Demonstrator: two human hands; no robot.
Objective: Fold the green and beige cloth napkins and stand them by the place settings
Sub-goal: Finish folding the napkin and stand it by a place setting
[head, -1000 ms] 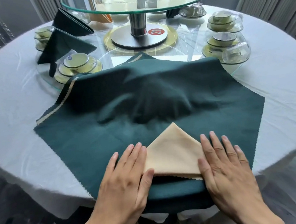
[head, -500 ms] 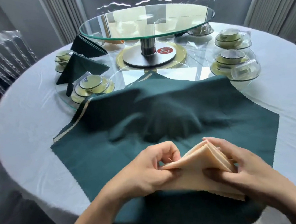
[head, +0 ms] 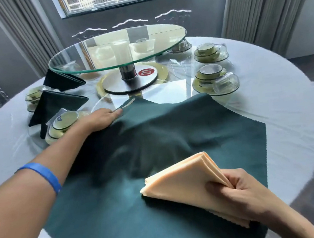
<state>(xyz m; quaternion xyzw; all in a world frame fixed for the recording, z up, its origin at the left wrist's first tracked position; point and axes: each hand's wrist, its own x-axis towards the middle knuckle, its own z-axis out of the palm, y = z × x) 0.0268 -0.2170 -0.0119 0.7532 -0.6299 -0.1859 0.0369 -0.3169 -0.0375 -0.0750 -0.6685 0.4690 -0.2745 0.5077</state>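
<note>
My right hand (head: 243, 193) grips a folded beige napkin (head: 185, 179), a layered triangle held just above the spread green cloth (head: 182, 131) at the near right. That green cloth lies rumpled and unfolded across the table's near side. My left hand (head: 102, 118) reaches far forward and rests on the cloth's far left edge, fingers at its beige-trimmed corner (head: 129, 104); whether it pinches the corner I cannot tell. Two folded green napkins (head: 57, 104) (head: 63, 81) stand upright at the far left beside wrapped place settings (head: 63, 122).
A raised glass turntable (head: 117, 47) on a steel post stands in the table's middle, with a red number tag (head: 146, 72) at its base. Wrapped cup and bowl sets (head: 214, 78) sit at the far right. The round table has a white cloth (head: 286, 105).
My left hand let go of the beige napkin and reached out to the green cloth's far left edge. My right hand alone now holds the folded beige napkin, moved right.
</note>
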